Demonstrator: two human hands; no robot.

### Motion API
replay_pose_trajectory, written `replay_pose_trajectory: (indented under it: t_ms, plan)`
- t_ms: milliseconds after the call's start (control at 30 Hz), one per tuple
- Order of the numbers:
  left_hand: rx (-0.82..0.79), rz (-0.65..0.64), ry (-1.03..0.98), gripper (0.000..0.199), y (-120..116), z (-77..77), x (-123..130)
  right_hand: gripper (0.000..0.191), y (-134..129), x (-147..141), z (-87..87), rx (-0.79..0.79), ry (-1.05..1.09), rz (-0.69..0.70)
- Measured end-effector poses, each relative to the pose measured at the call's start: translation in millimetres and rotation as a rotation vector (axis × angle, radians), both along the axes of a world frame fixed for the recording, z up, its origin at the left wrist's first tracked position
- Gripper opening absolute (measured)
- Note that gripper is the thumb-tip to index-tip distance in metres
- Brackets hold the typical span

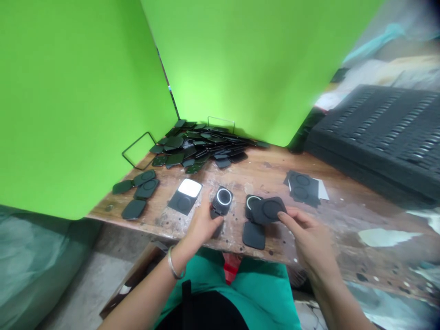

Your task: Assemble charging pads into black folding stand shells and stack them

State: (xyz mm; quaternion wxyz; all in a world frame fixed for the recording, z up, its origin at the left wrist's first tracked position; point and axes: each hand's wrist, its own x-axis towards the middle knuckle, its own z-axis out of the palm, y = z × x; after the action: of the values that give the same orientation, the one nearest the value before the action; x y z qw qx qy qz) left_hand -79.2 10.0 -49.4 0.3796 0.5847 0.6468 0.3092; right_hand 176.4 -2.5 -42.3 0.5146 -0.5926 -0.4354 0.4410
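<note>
Pinched at its right corner by my right hand point(309, 238) is a thin dark square pad with a circular outline point(271, 208). The pad overlaps an open hinged black piece point(253, 234), whose upper panel shows part of a pale ring. My left hand point(201, 223) curls round the near left side of a small stack of black pieces point(222, 201), thumb in front; the top one carries a white ring. Left of that hand lies a dark sheet point(180, 203) with a circular outline, a white rounded square point(190, 188) at its upper end.
Glossy black folding pieces point(202, 146) form a heap at the back, near green panels point(223, 59). Several dark pads point(134, 209) lie at the left edge. Dark sheets point(303, 188) rest to the right, before a large black slotted case point(374, 123). Thin wire frames point(139, 150) stand behind.
</note>
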Motion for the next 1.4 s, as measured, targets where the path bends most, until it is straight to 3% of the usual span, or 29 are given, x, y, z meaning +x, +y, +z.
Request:
replay_pose_trajectory:
  t_ms: [100, 233, 367, 633, 1400]
  plan:
    - [-0.170, 0.078, -0.234, 0.078, -1, 8.0, -14, 0.025, 1, -9, 2.6, -0.049, 0.180, 0.068]
    - [-0.389, 0.028, -0.634, 0.053, -13, 22.7, -17, 0.033, 2, -26, 10.1, -0.151, 0.323, 0.095]
    - [-0.525, 0.005, -0.820, 0.051, -26, 33.2, -11, 0.034, 0, -43, 17.9, -0.292, 0.447, 0.172]
    - [-0.549, -0.055, -0.820, 0.043, -34, 37.0, -7, 0.036, -8, -57, 24.0, -0.431, 0.506, 0.243]
    - [-0.541, -0.064, -0.848, 0.040, -38, 31.5, -8, 0.027, -15, -58, 5.6, -0.373, 0.460, 0.283]
